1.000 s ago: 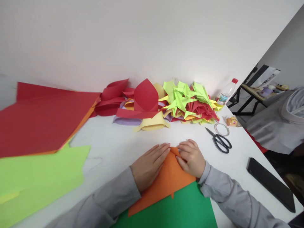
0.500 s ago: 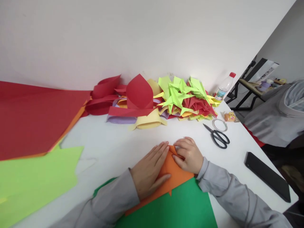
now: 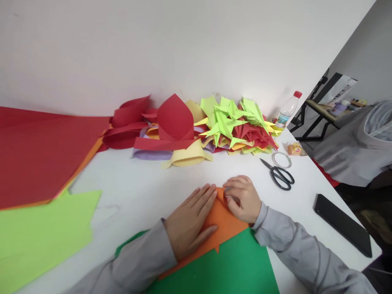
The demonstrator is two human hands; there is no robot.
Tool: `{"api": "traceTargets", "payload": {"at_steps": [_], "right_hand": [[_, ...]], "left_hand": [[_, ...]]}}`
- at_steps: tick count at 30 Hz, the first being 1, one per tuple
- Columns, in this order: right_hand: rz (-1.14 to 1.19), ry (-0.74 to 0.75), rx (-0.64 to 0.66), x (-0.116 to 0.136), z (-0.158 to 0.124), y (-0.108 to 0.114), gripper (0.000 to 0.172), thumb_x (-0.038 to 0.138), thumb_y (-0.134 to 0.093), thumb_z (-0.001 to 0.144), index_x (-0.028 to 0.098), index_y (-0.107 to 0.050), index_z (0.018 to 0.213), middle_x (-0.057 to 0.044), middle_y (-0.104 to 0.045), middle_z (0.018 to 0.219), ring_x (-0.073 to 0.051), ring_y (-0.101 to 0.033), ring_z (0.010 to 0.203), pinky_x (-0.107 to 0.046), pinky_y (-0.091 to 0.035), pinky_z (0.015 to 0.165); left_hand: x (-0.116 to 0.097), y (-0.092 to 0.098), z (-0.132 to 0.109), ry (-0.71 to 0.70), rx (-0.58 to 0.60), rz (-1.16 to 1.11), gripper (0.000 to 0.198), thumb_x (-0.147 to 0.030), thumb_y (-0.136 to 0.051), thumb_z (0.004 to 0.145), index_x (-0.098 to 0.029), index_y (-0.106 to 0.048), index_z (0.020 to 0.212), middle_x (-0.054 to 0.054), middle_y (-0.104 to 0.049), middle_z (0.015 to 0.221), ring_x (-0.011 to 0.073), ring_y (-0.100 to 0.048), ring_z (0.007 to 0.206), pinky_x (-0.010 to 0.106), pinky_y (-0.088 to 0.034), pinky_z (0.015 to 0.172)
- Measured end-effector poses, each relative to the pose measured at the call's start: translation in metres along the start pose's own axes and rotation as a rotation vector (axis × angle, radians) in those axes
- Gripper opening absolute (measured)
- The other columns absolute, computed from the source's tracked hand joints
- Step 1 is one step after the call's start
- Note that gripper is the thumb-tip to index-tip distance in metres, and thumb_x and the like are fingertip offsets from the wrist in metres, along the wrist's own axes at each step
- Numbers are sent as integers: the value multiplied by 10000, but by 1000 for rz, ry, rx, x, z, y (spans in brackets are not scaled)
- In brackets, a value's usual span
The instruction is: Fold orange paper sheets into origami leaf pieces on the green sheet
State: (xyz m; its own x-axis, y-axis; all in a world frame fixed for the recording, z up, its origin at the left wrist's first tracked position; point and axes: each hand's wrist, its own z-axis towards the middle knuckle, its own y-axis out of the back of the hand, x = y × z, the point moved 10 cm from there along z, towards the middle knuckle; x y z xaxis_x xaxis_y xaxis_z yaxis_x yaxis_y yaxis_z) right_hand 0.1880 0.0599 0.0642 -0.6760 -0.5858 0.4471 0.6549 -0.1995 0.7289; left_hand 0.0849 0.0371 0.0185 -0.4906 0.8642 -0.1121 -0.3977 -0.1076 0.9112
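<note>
1. Head view shows the left hand [image 3: 190,222] lying flat, fingers spread, palm down on the orange paper [image 3: 221,222], pinning its left part to the bench [image 3: 147,188].
2. Right hand [image 3: 243,199] sits just beside it, fingers curled, fingertips pressing the top corner of the same orange paper; it grips nothing, only presses.
3. Between and under both hands the orange paper lies folded to a point at its far end, its near edge overlapping a green sheet [image 3: 232,267] closest to the person.
4. Off to the right on the bench lie black scissors [image 3: 279,176], a tape ring [image 3: 281,159] and a dark phone [image 3: 342,224], all well apart from the hands.
5. Farther back against the wall, a heap of folded paper shapes [image 3: 214,128] stands beside a plastic bottle [image 3: 286,110].
6. On the left lie large red sheets [image 3: 39,155] and a lime sheet [image 3: 43,232].
</note>
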Motion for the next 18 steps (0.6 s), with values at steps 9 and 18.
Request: {"api": "traceTargets", "payload": {"at_steps": [9, 18], "right_hand": [[26, -13, -28, -6, -1, -1, 312, 132, -454, 754, 213, -702, 923, -44, -718, 956, -207, -604, 959, -411, -408, 903], [-141, 109, -2, 3, -5, -8, 325, 122, -480, 764, 256, -712, 948, -23, -702, 1042, -214, -560, 1034, -436, -349, 955]], "left_hand": [[3, -6, -1, 25, 78, 31, 739, -552, -351, 914, -88, -210, 1471, 172, -321, 1501, 309, -248, 1398, 461, -253, 1125], [2, -7, -1, 27, 91, 36, 711, -557, -345, 909, -75, -321, 1432, 170, -349, 1488, 321, -242, 1396, 479, -251, 1123]]}}
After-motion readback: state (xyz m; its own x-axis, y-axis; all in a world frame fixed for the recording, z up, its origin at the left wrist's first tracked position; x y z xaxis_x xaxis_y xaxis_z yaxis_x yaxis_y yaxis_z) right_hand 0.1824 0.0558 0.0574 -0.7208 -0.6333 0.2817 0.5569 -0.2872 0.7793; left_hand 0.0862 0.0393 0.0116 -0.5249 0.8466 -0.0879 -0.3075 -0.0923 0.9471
